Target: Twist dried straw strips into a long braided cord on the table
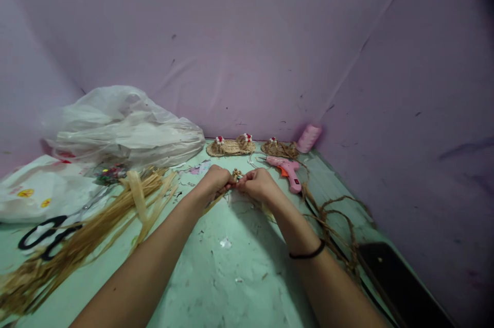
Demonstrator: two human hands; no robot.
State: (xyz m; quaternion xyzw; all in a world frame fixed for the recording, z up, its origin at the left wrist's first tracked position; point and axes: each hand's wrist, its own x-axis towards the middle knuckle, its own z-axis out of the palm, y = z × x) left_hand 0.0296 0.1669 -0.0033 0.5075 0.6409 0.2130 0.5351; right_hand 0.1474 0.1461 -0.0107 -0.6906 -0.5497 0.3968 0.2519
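Note:
My left hand point(216, 182) and my right hand point(258, 184) meet over the middle of the green table. Fingers of both are pinched together on a small tan piece of knotted raffia point(236, 173), whose top pokes up between them. Pale strands trail below each hand. Most of the piece is hidden by my fingers. Just behind stand woven straw slippers: a longer pair point(231, 148) decorated with red and white beads, and another point(280, 149) to its right. Close to my right hand lies a pink glue gun point(286, 169) with an orange trigger.
Raffia strands point(88, 230) and black-handled scissors point(50, 235) lie at left, before a plastic bag point(127, 127) and a white printed bag point(42, 194). At right are a pink thread spool point(309, 138), tangled braided cord point(335, 225) and a dark phone point(397, 281). Walls enclose the back and right.

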